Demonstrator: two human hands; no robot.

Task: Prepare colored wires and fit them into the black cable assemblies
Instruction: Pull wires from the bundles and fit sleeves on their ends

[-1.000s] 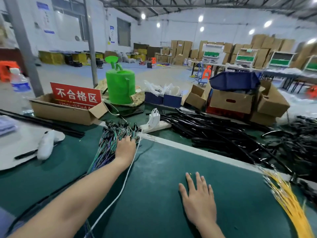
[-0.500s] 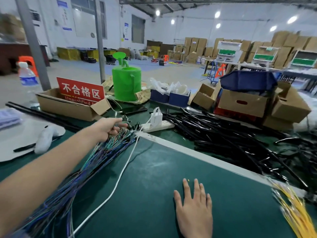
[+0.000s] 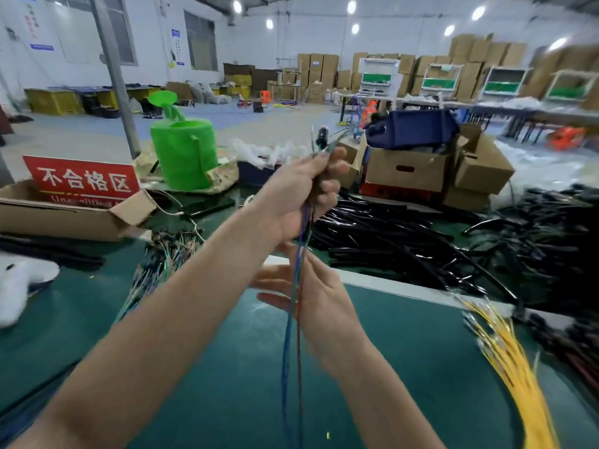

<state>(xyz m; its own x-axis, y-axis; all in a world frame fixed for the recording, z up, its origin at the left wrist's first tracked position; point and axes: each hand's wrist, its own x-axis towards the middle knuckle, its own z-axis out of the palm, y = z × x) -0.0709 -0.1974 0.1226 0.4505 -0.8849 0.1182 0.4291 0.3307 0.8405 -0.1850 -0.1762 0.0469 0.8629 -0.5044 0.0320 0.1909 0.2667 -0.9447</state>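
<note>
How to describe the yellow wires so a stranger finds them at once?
Look at the green mat. At its right edge, below the black cables, lie the yellow wires, fanned out. They are the only yellow bundle; the left bundle is mixed blue and green.

The left hand [image 3: 301, 192], a second ago resting on the wire bundle [image 3: 158, 264] at ten o'clock on the green mat [image 3: 405, 367], has come up off it and now sits raised toward twelve o'clock. It grips a few colored wires [image 3: 291, 335] pulled from the bundle: blue, green and red strands hanging straight down toward six, with a black end [image 3: 322, 139] sticking out above the fist. The right hand [image 3: 311, 296], earlier flat on the mat at six o'clock, has lifted to just below the left, fingers straight and pointing toward nine behind the hanging strands.
</note>
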